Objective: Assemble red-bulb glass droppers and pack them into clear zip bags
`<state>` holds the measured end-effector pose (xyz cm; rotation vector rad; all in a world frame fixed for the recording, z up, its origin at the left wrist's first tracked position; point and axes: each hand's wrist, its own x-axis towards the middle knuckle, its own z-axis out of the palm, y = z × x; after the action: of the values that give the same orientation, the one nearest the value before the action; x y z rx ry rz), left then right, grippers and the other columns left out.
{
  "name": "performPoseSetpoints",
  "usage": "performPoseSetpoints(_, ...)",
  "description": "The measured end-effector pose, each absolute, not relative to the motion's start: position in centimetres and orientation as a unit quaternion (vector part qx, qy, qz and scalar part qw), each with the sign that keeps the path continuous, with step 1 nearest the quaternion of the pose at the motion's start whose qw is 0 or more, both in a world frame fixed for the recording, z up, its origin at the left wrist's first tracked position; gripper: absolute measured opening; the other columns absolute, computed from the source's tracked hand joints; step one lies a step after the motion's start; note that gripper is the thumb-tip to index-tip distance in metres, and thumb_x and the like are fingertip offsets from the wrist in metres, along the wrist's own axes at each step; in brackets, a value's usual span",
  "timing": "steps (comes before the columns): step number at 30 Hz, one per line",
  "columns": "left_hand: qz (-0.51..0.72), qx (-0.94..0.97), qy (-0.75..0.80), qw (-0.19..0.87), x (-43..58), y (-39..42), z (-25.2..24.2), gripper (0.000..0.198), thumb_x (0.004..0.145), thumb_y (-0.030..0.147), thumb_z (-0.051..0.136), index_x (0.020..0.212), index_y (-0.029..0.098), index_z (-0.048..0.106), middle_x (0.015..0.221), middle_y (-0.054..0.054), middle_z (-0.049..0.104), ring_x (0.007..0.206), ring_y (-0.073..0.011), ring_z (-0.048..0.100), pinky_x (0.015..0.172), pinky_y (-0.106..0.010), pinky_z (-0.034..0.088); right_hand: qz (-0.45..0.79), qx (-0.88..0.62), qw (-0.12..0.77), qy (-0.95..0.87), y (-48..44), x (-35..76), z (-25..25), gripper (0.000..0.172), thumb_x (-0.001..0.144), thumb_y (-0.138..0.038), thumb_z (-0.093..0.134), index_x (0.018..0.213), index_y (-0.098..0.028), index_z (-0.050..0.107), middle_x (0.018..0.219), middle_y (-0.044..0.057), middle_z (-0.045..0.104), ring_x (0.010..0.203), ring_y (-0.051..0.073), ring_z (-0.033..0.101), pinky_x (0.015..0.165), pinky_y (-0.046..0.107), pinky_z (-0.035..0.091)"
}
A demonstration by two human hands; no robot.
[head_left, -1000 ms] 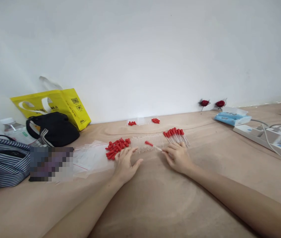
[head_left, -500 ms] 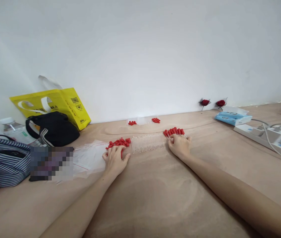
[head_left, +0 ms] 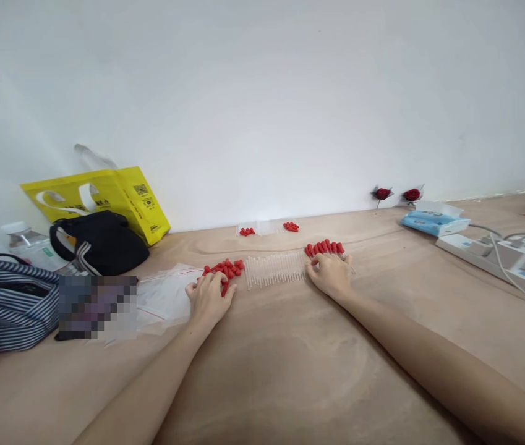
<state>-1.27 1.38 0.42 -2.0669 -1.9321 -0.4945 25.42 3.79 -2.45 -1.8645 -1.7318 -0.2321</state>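
My left hand [head_left: 209, 298] rests at the near edge of a pile of small red caps or bulbs [head_left: 230, 268]. Its fingers curve over some of them while the thumb stands apart. To the right lies a close row of thin clear sticks [head_left: 275, 270], side by side on the wooden table. My right hand [head_left: 331, 273] is just past the right end of that row, its fingers curled and thumb near the index finger. Beyond its knuckles is a line of red-topped sticks [head_left: 324, 248]. Whatever its fingertips pinch is hidden.
Clear plastic zip bags [head_left: 167, 296] lie left of my left hand. Near the wall are small bags with red pieces [head_left: 291, 227]. Farther left stand a yellow bag [head_left: 139, 204], a black pouch [head_left: 111, 244] and a striped bag [head_left: 12, 306]. At right are a blue tissue pack [head_left: 433, 221] and a power strip [head_left: 498, 262].
My left hand has drawn slightly left and back from the red pile. My right hand has shifted a little left, toward the row of clear sticks.
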Motion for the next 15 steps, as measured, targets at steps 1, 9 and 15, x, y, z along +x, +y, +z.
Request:
performPoseSetpoints(1, -0.166, -0.711, -0.67, 0.132, -1.3, 1.3, 0.6, 0.023, 0.075, 0.041, 0.051, 0.08, 0.019, 0.054, 0.086, -0.007, 0.06, 0.088, -0.0257, 0.052, 0.075, -0.039, 0.027, -0.077, -0.703, 0.279, -0.649, 3.9, 25.1, -2.2, 0.026, 0.076, -0.035, 0.042, 0.072, -0.019, 0.062, 0.077, 0.008, 0.065, 0.079, 0.022, 0.055, 0.077, 0.04, 0.022)
performPoseSetpoints(9, -0.102, -0.72, -0.676, 0.12, -1.5, 0.0, 1.3, 0.025, 0.075, 0.042, 0.049, 0.072, 0.018, 0.055, 0.083, -0.007, 0.061, 0.086, -0.0271, 0.052, 0.073, -0.04, 0.028, 0.031, -0.775, 0.13, -0.617, 6.0, 23.1, 0.1, 0.026, 0.073, -0.03, 0.043, 0.072, -0.015, 0.064, 0.079, 0.012, 0.064, 0.081, 0.026, 0.057, 0.078, 0.041, 0.022)
performPoseSetpoints(15, -0.092, -0.731, -0.655, 0.167, -1.1, -0.6, 1.8, 0.018, 0.078, 0.024, 0.043, 0.071, 0.015, 0.057, 0.082, -0.011, 0.063, 0.085, -0.0283, 0.054, 0.074, -0.042, 0.027, 0.033, -0.774, 0.131, -0.618, 6.6, 23.1, 0.1, 0.024, 0.071, -0.029, 0.047, 0.075, -0.014, 0.065, 0.081, 0.013, 0.064, 0.084, 0.027, 0.057, 0.08, 0.041, 0.023)
